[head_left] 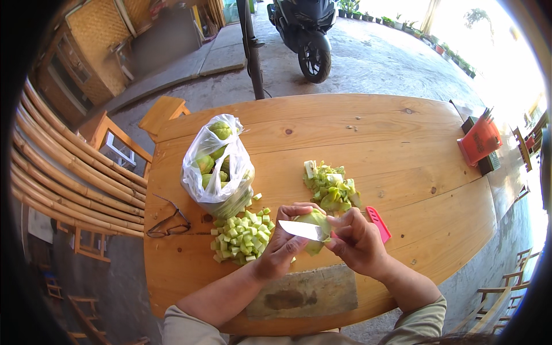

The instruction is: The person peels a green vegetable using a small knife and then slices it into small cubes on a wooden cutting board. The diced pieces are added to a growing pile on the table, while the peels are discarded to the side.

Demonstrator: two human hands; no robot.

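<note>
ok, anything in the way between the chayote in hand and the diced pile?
Yes: the left hand gripping the chayote sits between it and the diced pile. The knife also crosses in front of the chayote, blade toward that side. Nothing else visible blocks.

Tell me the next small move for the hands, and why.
Probably draw the knife a short way along the green vegetable: the knife seems to lie against it, the left hand and right hand together hold the two, and green peelings lie heaped just beyond.
</note>
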